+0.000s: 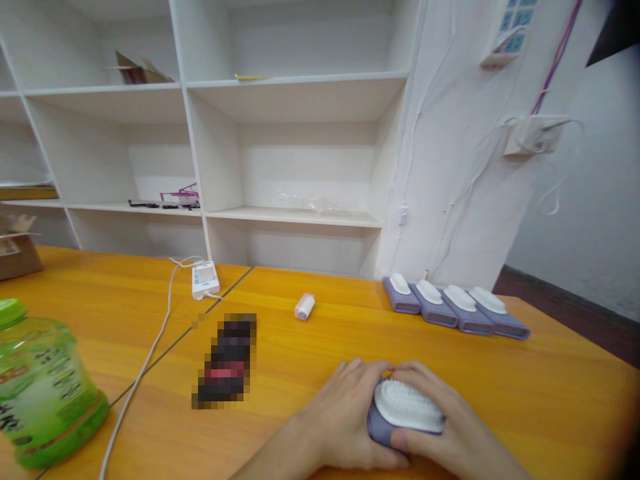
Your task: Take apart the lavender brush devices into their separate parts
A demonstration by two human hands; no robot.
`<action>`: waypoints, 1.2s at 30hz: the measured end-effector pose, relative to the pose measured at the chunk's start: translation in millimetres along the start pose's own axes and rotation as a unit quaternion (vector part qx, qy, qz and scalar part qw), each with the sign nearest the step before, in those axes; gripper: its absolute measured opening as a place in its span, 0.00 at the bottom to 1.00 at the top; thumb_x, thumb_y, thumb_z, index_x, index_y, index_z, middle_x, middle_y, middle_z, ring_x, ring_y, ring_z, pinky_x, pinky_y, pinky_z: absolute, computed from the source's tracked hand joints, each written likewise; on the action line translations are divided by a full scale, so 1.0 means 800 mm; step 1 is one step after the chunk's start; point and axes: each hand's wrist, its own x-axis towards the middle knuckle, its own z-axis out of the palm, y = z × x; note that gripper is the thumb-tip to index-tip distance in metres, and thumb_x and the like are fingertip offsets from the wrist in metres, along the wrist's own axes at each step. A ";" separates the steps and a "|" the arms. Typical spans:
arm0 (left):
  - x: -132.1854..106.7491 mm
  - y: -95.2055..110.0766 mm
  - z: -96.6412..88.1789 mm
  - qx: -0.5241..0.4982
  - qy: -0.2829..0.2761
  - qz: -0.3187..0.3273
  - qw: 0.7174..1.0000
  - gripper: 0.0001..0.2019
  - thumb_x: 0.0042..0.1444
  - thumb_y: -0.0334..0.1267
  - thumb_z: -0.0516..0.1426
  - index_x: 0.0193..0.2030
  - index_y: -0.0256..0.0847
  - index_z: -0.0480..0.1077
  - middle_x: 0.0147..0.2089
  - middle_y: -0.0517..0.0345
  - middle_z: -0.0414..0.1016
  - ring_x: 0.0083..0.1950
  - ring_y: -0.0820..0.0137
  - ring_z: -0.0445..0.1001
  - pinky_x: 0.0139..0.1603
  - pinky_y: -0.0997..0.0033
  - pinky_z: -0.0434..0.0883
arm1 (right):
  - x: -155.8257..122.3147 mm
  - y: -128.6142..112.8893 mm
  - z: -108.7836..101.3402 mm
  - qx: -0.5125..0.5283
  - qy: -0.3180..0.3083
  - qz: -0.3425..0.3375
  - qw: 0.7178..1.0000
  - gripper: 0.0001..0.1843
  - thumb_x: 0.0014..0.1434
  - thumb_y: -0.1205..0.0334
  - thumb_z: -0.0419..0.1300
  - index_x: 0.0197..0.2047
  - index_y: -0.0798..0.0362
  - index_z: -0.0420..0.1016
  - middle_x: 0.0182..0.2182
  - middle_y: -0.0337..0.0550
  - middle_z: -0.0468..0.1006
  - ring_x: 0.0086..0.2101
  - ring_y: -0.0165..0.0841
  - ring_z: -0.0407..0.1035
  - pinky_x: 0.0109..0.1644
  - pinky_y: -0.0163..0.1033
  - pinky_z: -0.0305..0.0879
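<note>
Grasping, closest to the camera, a purple-grey brush (407, 407) with a white, nubby oval top, clasped firmly between both hands over the orange wooden bench (280, 390). Left hand (347, 413) curled around the left end of the brush, thumb low along the near side; right hand (463, 427) wrapped over the right end, fingers across the far part of the top, thumb pressed to the near side. Fingertips of both hands close together at the far edge of the brush. Hard to tell whether lifted or resting on the wood.

Beyond the brush and to its right, four similar brushes (459, 300) side by side in a slanting row, white tops upward. Beyond the brush and to its left, a small white container (305, 307) lying on its side. Farther left of the brush, a dark item with a red band (227, 360), pixelated past naming. Behind that, a white power strip (205, 280) with a pale cable (150, 360) trailing toward the camera. Far left of the brush, a green-capped bottle (47, 387), upright. Well beyond the brush, white shelving (297, 83) with crumpled clear plastic (310, 202) on one board.
</note>
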 end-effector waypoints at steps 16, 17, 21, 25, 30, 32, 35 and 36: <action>0.001 -0.011 0.003 -0.032 0.012 -0.006 0.999 0.49 0.41 0.57 0.74 0.69 0.52 0.62 0.61 0.53 0.73 0.58 0.50 0.72 0.61 0.49 0.70 | 0.003 0.022 -0.011 0.018 0.026 0.020 0.999 0.27 0.52 0.45 0.75 0.51 0.48 0.79 0.53 0.47 0.79 0.55 0.49 0.71 0.58 0.45 0.66; 0.001 -0.012 0.003 -0.030 0.011 -0.009 0.999 0.49 0.41 0.57 0.74 0.69 0.52 0.62 0.61 0.52 0.73 0.58 0.50 0.72 0.61 0.49 0.70 | 0.003 0.023 -0.014 0.027 0.017 0.019 0.999 0.26 0.52 0.45 0.75 0.50 0.47 0.79 0.52 0.46 0.79 0.55 0.48 0.72 0.58 0.45 0.66; 0.003 -0.013 0.002 -0.024 0.007 -0.020 0.999 0.50 0.41 0.59 0.73 0.69 0.50 0.62 0.61 0.50 0.72 0.59 0.49 0.72 0.61 0.48 0.70 | 0.002 0.028 -0.021 0.060 -0.002 0.021 0.998 0.24 0.53 0.45 0.74 0.48 0.46 0.77 0.47 0.40 0.77 0.49 0.43 0.72 0.54 0.42 0.66; 0.003 -0.011 0.003 -0.018 0.006 -0.017 1.000 0.49 0.40 0.59 0.73 0.69 0.50 0.63 0.61 0.51 0.73 0.57 0.50 0.73 0.60 0.49 0.71 | 0.002 0.032 -0.020 0.072 -0.018 0.022 0.997 0.26 0.51 0.44 0.74 0.47 0.47 0.73 0.43 0.37 0.74 0.45 0.40 0.71 0.49 0.40 0.67; 0.002 -0.012 0.005 -0.023 0.011 -0.016 1.000 0.48 0.40 0.58 0.74 0.68 0.51 0.64 0.61 0.52 0.73 0.58 0.51 0.73 0.61 0.50 0.70 | 0.003 0.024 -0.022 0.051 -0.021 0.020 0.998 0.22 0.53 0.47 0.73 0.45 0.48 0.74 0.40 0.36 0.74 0.41 0.38 0.70 0.45 0.39 0.66; 0.002 -0.012 0.005 -0.022 0.010 -0.016 1.000 0.48 0.40 0.58 0.74 0.68 0.51 0.64 0.60 0.52 0.73 0.58 0.51 0.73 0.61 0.51 0.70 | 0.002 0.018 -0.023 0.028 -0.014 0.016 0.999 0.19 0.56 0.48 0.72 0.45 0.48 0.76 0.40 0.37 0.75 0.41 0.38 0.71 0.46 0.40 0.66; 0.003 -0.011 0.004 -0.022 0.010 -0.013 1.000 0.48 0.40 0.57 0.74 0.68 0.51 0.64 0.60 0.52 0.73 0.58 0.51 0.72 0.61 0.51 0.70 | 0.001 0.008 -0.026 -0.017 -0.011 -0.007 1.000 0.21 0.59 0.47 0.70 0.53 0.46 0.78 0.47 0.41 0.78 0.48 0.41 0.73 0.54 0.42 0.67; 0.003 -0.011 0.003 -0.022 0.009 -0.013 1.000 0.48 0.40 0.56 0.74 0.68 0.51 0.64 0.61 0.52 0.73 0.58 0.51 0.72 0.61 0.51 0.70 | 0.001 0.006 -0.027 -0.028 -0.015 -0.014 0.999 0.22 0.60 0.46 0.70 0.54 0.45 0.79 0.49 0.42 0.78 0.50 0.42 0.73 0.56 0.43 0.66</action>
